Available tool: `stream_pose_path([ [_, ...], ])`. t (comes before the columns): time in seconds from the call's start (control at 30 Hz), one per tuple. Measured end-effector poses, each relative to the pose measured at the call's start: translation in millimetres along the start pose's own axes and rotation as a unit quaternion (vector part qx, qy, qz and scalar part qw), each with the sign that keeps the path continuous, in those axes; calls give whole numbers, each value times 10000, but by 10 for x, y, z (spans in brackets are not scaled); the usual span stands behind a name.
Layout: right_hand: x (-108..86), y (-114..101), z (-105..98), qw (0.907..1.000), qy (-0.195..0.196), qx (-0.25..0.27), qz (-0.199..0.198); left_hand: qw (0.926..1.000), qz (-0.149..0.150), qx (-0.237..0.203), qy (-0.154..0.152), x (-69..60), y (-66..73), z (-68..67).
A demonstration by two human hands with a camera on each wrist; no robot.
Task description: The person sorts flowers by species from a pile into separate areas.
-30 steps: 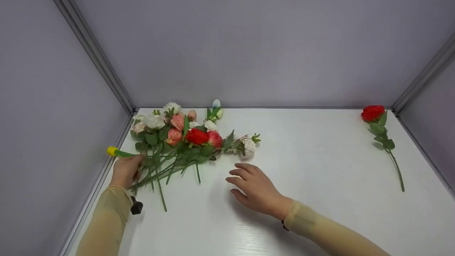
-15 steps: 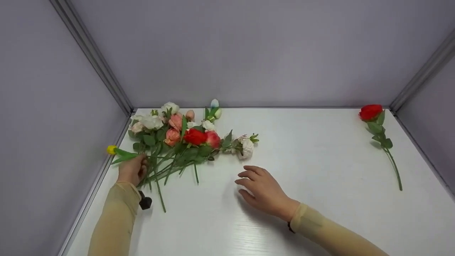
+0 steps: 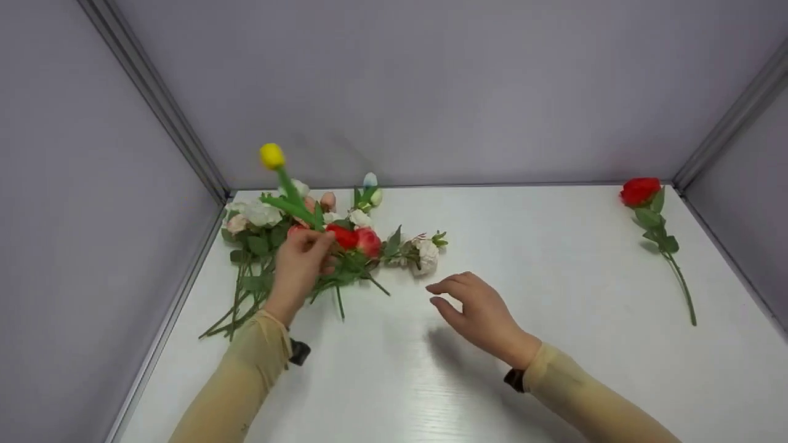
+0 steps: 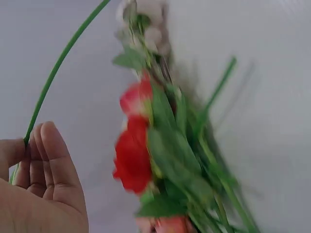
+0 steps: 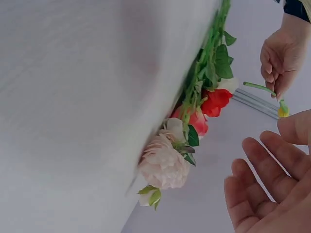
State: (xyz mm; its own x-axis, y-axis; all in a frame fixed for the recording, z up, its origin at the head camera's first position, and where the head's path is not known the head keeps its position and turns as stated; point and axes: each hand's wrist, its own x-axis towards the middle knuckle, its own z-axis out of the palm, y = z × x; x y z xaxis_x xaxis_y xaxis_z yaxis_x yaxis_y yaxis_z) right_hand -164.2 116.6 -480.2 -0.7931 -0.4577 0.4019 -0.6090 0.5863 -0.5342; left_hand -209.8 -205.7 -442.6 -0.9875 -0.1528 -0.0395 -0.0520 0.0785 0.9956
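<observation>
A yellow tulip [image 3: 271, 156] with green leaves is raised above the flower pile, its thin stem pinched between the thumb and fingers of my left hand [image 3: 298, 267]. In the left wrist view the green stem [image 4: 53, 73] curves up from the fingertips. Under and behind that hand lie a red rose [image 3: 342, 236], a pink-red rose [image 3: 368, 242] and green stems. My right hand [image 3: 486, 317] hovers over the white table, thumb and fingers apart and holding nothing. Nearest to it is a pale pink flower [image 3: 426, 257] at the pile's right end.
White roses [image 3: 261, 213] and a pale blue tulip [image 3: 370, 180] lie toward the table's back left. A single red rose [image 3: 640, 192] with its stem lies at the far right. Grey panels wall in the left, back and right sides of the white table [image 3: 542, 246].
My left hand has lifted the yellow tulip from the pile's left edge, up and to the right, turning its head upward. The right hand has shifted slightly right.
</observation>
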Motion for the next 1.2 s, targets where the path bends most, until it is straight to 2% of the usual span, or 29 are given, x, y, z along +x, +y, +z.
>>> stream_pose_path([
  [0.1,-20,-39,-66,9971,-83,503,573,9970,177,-141,-746,-65,50,467],
  [0.2,-60,-47,-101,9926,-186,722,958,9907,327,-290,-1292,-114,78,855],
  [0.3,-112,-8,-110,9881,-159,851,1274,9852,434,-496,-1583,-155,75,1126],
  [0.43,-182,78,-161,9760,-111,1169,1836,9803,371,-872,-1732,-176,66,1365],
  [0.57,-241,128,-229,9655,-170,1422,2174,9770,223,-1266,-1702,-173,75,1516],
  [0.7,-279,126,-263,9598,-233,1531,2341,9739,92,-1511,-1692,-165,78,1621],
  [1.0,-293,129,-237,9578,-285,1556,2402,9737,-66,-1644,-1575,-169,52,1602],
  [1.2,-289,144,-236,9477,-136,1924,2543,9719,-10,-1658,-1669,-178,67,1614],
])
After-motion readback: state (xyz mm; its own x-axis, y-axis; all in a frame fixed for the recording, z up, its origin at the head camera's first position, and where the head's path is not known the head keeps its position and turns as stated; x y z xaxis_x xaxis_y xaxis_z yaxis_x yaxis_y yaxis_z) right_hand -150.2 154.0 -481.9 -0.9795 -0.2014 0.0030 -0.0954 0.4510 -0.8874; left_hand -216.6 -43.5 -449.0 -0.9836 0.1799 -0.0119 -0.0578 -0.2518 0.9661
